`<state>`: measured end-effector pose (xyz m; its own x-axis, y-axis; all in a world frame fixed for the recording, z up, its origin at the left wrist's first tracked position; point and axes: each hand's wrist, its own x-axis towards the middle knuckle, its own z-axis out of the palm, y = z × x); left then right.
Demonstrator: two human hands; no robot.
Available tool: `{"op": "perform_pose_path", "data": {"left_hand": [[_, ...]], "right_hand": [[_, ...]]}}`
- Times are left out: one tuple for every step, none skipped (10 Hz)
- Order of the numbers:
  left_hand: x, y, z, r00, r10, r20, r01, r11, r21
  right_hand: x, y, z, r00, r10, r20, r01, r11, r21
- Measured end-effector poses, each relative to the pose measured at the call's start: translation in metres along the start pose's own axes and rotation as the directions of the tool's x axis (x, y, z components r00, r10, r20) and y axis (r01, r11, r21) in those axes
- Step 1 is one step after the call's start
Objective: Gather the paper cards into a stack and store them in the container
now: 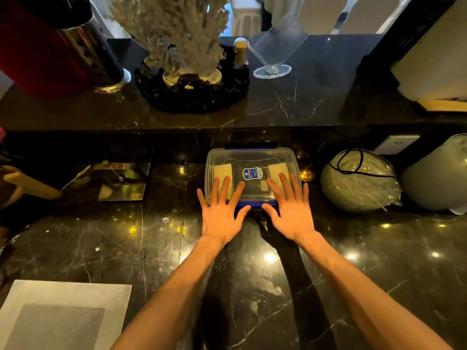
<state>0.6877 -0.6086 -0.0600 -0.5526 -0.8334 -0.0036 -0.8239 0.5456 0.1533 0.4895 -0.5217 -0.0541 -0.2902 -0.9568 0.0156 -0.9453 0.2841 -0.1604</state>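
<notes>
A clear plastic container [252, 157] with a lid and blue clips sits on the black marble counter, a blue label at its middle. Through the lid I see beige paper cards on the left [222, 171] and on the right [278, 169], plus a small beige piece [264, 185]. My left hand [222, 210] lies flat with fingers spread over the lid's near left part. My right hand [290, 208] lies the same way over the near right part. Neither hand holds anything.
A raised shelf behind carries a coral ornament [182, 46] on a dark base, a metal cylinder [96, 54] and a clear stand [275, 49]. A wrapped round object [358, 180] sits right of the container, a mirrored plate [113, 183] left, a grey placemat [63, 314] near left.
</notes>
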Motion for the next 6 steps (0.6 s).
{"op": "perform_pose_path", "data": {"left_hand": [[0.001, 0.0, -0.002, 1.0, 0.004, 0.015, -0.004, 1.0, -0.002], [0.002, 0.001, -0.009, 0.996, -0.011, 0.092, 0.012, 1.0, -0.004], [0.003, 0.003, -0.021, 0.982, -0.018, 0.188, 0.028, 0.998, -0.048], [0.014, 0.008, -0.041, 0.949, -0.044, 0.312, 0.051, 0.999, -0.015], [0.014, 0.019, -0.067, 0.924, -0.075, 0.374, 0.079, 0.997, 0.004], [-0.003, 0.025, -0.081, 0.967, -0.03, 0.252, 0.023, 0.999, 0.032]], "right_hand": [[0.0, -0.001, -0.002, 1.0, 0.004, 0.0, -0.004, 1.0, 0.011], [0.001, -0.003, -0.007, 0.999, 0.021, 0.05, -0.021, 1.0, -0.005], [0.001, -0.006, -0.016, 0.991, 0.044, 0.129, -0.044, 0.999, -0.008], [0.007, -0.009, -0.032, 0.969, 0.074, 0.237, -0.069, 0.997, -0.03], [0.009, -0.016, -0.057, 0.949, 0.099, 0.301, -0.097, 0.995, -0.02], [-0.005, -0.021, -0.076, 0.984, 0.059, 0.166, -0.064, 0.998, 0.028]]}}
